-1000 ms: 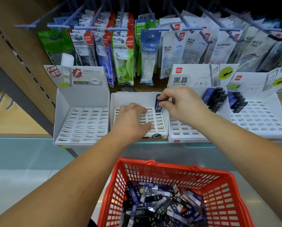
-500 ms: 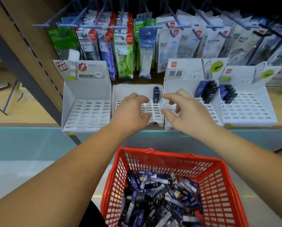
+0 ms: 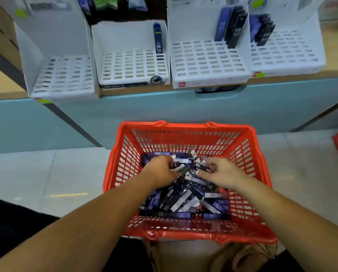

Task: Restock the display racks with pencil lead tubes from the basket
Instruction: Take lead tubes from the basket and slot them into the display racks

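Change | L hand (image 3: 160, 171) + R hand (image 3: 221, 173) are quitting 2nd rack (image 3: 132, 65) at 12, now digging in basket (image 3: 183, 127) at 6 | placed tube (image 3: 158, 39) is standing in rack | L is curling into tube pile (image 3: 183, 199), grip can't tell | R is pinching dark tube (image 3: 202, 167) | next refill is starting.

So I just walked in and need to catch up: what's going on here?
A person is restocking white slotted display racks from a red plastic basket of pencil lead tubes. Both hands are in the basket: the right-hand grip pinches a dark tube, the left-hand grip reaches into the pile. One rack holds a single blue tube.
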Motion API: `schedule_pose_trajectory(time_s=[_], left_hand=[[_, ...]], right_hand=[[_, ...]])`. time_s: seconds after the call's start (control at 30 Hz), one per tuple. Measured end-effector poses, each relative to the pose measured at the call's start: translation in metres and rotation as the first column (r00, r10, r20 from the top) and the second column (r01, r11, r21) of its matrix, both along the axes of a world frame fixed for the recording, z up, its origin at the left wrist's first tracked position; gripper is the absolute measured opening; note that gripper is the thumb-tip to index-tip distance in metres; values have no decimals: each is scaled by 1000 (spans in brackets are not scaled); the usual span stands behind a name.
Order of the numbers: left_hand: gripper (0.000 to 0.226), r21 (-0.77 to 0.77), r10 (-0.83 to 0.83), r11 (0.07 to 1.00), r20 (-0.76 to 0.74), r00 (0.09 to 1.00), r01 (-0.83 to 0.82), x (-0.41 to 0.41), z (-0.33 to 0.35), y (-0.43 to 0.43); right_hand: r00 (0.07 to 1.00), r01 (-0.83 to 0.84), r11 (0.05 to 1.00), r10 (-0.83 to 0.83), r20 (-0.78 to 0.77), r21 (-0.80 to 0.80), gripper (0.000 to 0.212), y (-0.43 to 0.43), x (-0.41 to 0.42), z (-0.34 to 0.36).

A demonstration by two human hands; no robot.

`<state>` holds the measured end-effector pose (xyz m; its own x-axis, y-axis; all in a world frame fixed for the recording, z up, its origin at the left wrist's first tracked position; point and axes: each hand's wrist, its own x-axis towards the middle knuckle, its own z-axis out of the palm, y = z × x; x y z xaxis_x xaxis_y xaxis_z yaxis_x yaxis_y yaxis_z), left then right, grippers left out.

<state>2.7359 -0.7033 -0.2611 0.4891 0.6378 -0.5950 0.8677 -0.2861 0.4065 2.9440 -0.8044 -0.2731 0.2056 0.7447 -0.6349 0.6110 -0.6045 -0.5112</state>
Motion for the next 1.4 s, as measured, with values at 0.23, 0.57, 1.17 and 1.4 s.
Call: schedule_pose_trajectory(time_s=[0.23, 0.57, 1.17, 1.4], left_hand=[[124, -70, 4, 997, -325, 946, -28, -8, -80, -5], [158, -78, -6, 996, -446, 895, -32, 8, -129, -25], [145, -60, 69, 993, -367, 928, -97, 38, -136, -33], [109, -30, 106, 992, -331, 938, -123, 51, -142, -28]], right_hand=[[997, 67, 991, -61, 52, -115, 103, 1, 0, -69], [976, -88, 951, 142, 167, -295, 174, 15, 0, -144], [976, 205, 971, -212, -44, -126, 86, 15, 22, -136], [995, 76, 979, -62, 81, -186, 79, 20, 32, -132]])
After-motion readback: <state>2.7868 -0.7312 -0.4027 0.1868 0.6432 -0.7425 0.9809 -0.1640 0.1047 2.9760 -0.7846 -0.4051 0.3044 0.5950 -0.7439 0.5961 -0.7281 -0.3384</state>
